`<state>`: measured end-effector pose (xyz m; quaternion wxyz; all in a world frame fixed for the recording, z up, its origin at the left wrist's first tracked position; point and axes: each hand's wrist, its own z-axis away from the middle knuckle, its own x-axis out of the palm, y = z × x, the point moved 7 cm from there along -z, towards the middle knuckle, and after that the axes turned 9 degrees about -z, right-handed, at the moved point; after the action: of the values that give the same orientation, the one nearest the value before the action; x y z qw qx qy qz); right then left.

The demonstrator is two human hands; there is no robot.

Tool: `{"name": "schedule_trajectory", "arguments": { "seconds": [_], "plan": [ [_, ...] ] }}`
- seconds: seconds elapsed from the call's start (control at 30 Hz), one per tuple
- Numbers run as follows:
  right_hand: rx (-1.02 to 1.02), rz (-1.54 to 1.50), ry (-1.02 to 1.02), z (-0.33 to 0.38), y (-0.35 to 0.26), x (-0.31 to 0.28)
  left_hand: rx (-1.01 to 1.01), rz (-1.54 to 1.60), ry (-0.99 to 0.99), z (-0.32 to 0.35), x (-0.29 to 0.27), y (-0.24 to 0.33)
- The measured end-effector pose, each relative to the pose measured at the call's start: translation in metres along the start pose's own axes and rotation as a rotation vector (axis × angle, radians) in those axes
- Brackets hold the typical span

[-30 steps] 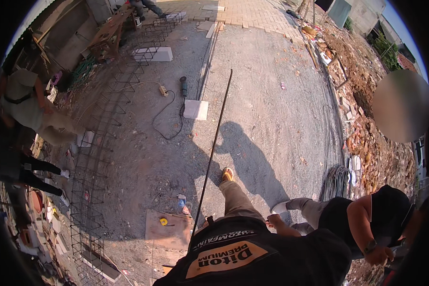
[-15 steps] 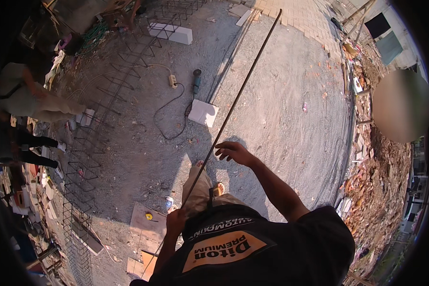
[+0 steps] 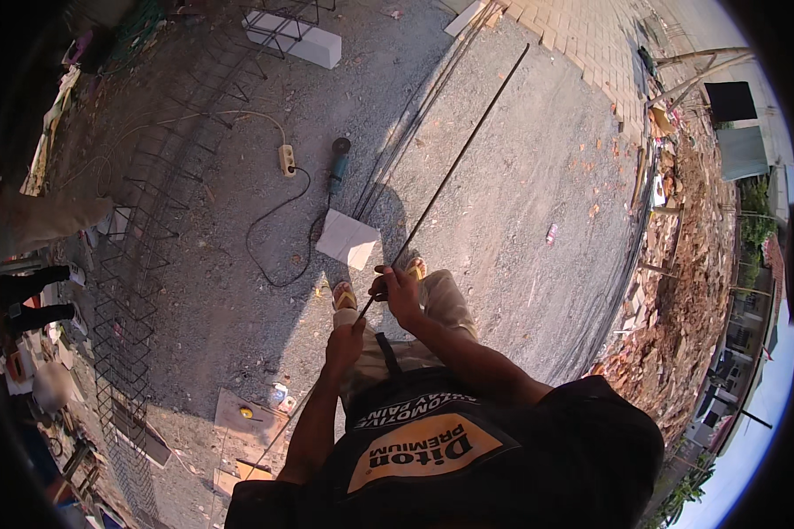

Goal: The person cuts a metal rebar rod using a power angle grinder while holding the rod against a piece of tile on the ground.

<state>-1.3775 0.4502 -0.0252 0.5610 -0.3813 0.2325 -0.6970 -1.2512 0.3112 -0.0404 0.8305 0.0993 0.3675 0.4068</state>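
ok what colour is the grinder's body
The grinder has a teal body; it shows best in the head view.

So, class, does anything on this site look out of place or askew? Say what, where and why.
Yes: the grinder lies on bare gravel beside the white block, its cord looping loosely to a socket strip. That looks odd, since the cord could trip someone. Nothing seems wrong with the dark rod.
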Motion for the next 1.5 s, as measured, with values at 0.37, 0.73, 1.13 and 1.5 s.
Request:
{"name": "schedule_trajectory", "arguments": {
  "seconds": [0.37,0.73,1.13,1.5],
  "plan": [
    [-0.091,-0.219,0.085,-0.407,-0.193,-0.153,0.090,0.234,0.230,-0.342,0.010,0.298],
    [-0.140,0.049,0.226,-0.774,-0.358,-0.314,-0.394,-0.021,0.224,-0.443,0.103,0.128],
    [-0.655,2.298,-0.158,-1.124,-0.210,-0.364,-0.352,-0.045,0.620,-0.559,0.247,0.002],
    [-0.143,0.191,0.030,-1.150,-0.087,-0.338,-0.233,-0.141,0.413,-0.665,0.271,-0.057]
  ]
}}
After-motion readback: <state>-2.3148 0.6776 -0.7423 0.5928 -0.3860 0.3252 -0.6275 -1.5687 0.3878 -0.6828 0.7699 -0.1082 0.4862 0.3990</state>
